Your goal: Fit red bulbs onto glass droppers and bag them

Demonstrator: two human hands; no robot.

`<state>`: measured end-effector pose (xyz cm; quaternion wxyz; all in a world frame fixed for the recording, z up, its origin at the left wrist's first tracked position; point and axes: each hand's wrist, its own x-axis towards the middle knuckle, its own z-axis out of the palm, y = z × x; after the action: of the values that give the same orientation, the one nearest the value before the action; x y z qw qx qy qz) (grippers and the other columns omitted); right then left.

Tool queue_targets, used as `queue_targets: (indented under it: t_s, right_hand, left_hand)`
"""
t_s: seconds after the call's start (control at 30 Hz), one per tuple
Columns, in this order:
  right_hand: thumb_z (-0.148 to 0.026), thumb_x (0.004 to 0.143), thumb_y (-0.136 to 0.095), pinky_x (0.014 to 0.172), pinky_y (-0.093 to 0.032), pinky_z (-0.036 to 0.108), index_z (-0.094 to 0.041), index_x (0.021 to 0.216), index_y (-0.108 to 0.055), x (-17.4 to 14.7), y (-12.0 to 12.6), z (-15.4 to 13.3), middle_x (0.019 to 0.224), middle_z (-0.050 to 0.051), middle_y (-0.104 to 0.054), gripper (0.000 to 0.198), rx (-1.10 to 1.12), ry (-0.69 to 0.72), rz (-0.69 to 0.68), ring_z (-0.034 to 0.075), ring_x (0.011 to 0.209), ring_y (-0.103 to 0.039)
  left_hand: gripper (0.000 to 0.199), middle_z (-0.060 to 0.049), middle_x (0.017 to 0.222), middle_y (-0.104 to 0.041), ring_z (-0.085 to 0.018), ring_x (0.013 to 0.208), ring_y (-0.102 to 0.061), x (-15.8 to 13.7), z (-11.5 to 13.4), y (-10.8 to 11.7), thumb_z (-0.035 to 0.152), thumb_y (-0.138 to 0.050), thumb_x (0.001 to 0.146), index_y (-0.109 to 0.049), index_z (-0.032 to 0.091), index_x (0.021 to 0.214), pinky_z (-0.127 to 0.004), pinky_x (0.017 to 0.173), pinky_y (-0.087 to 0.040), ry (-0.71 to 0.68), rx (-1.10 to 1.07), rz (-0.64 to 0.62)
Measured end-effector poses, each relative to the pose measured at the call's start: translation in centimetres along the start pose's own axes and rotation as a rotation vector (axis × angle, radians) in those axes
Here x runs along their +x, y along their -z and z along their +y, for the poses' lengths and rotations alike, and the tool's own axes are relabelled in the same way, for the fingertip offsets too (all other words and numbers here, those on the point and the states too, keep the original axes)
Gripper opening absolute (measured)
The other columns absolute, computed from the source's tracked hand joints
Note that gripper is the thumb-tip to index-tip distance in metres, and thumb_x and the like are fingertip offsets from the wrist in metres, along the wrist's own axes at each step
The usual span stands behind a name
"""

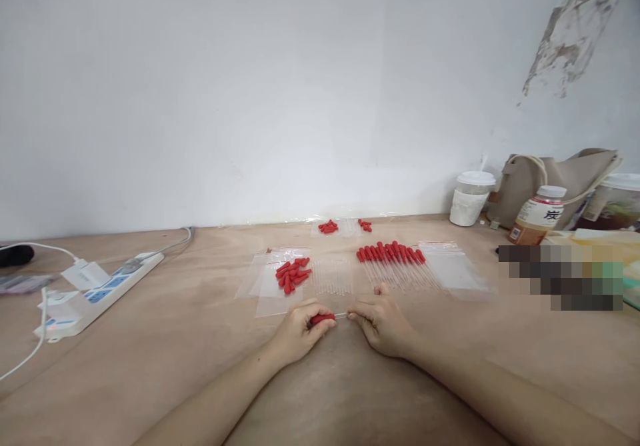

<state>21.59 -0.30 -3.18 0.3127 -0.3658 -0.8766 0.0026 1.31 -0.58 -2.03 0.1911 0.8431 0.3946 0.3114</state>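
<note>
Head view: left hand (297, 333) has its fingers pinched on a red bulb (323, 318); right hand (384, 324) has its fingers gripping the thin clear tube (341, 315) meeting it, mid-bench (320, 386). Risks, judged: off-axis pressure could crack the tube; a light pinch could let the bulb slip. Bare tubes (333, 277) lie just beyond; a stray knuckle might scatter them.
</note>
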Motion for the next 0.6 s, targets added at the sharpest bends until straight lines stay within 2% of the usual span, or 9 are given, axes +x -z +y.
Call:
queue_targets:
  t_s: [0.4, 0.6]
  right_hand:
    - [-0.016, 0.082, -0.039, 0.067, -0.018, 0.028, -0.018, 0.072, -0.057, 0.4, -0.6, -0.3, 0.064, -0.001, -0.062, 0.021, 0.016, 0.004, -0.033, 0.009, 0.058, -0.047]
    - [-0.021, 0.085, -0.038, 0.071, -0.019, 0.03, -0.019, 0.077, -0.06, 1.2, 0.5, -0.5, 0.07, 0.002, -0.061, 0.024, -0.166, 0.087, -0.047, 0.012, 0.067, -0.048]
  left_hand:
    - [0.015, -0.001, 0.069, -0.056, -0.012, 0.064, -0.05, 0.2, -0.1, -0.1, 0.025, -0.051, 0.082, -0.062, 0.016, 0.078, -0.02, 0.058, -0.038, -0.038, 0.022, -0.036]
    - [0.018, -0.002, 0.068, -0.061, -0.014, 0.065, -0.053, 0.7, -1.7, 0.9, 0.035, -0.057, 0.077, -0.064, 0.018, 0.079, -0.025, 0.066, -0.04, -0.089, 0.105, 0.017]
